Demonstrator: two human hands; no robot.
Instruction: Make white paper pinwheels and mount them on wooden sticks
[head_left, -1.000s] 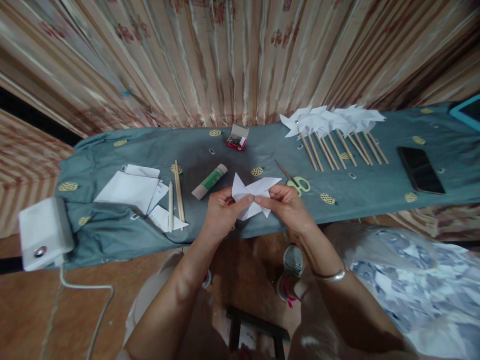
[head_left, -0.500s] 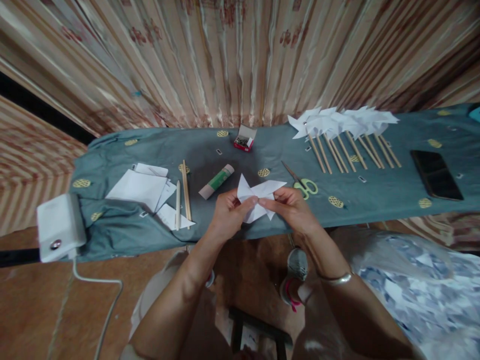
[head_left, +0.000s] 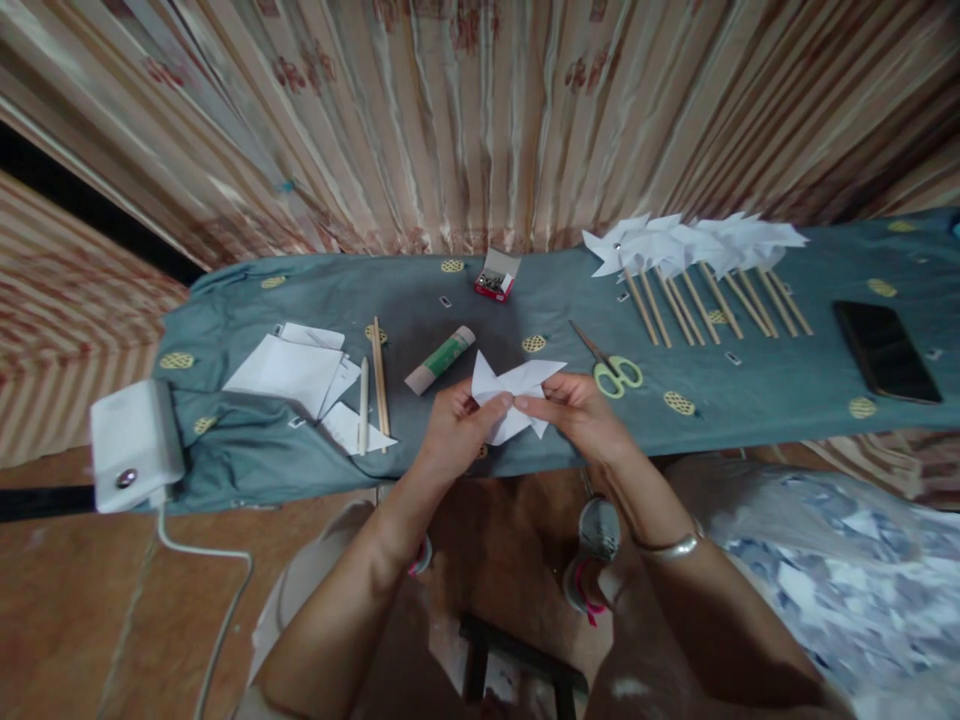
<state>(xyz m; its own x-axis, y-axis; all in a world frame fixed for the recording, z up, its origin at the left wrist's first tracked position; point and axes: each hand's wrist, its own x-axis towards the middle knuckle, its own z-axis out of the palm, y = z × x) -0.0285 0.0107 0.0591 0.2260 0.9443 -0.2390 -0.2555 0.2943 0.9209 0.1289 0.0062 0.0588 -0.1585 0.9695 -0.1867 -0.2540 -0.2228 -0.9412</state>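
A white paper pinwheel (head_left: 517, 382) with pointed, folded blades is held above the front edge of the cloth-covered table. My left hand (head_left: 459, 425) grips its left side, thumb pressed at the centre. From the right, my right hand (head_left: 581, 412) pinches it, and the two thumb tips nearly meet in the middle. Fingers behind the paper are mostly hidden. Just beyond my left hand lies a green and pink glue stick (head_left: 441, 360). Scissors with light green handles (head_left: 616, 376) rest open beyond my right hand.
A small red box of metal pins (head_left: 493, 284) stands open at the back. Finished pinwheels on sticks (head_left: 694, 246) lie back right, near a black phone (head_left: 886, 350). Leftward are paper sheets (head_left: 289, 370), wooden sticks (head_left: 380, 380), a white pencil-like stick (head_left: 364, 405) and a white corded device (head_left: 136, 445).
The camera view has shifted slightly, so the table's things appear a little further right. Both hands keep their hold on the pinwheel, with almost no movement.
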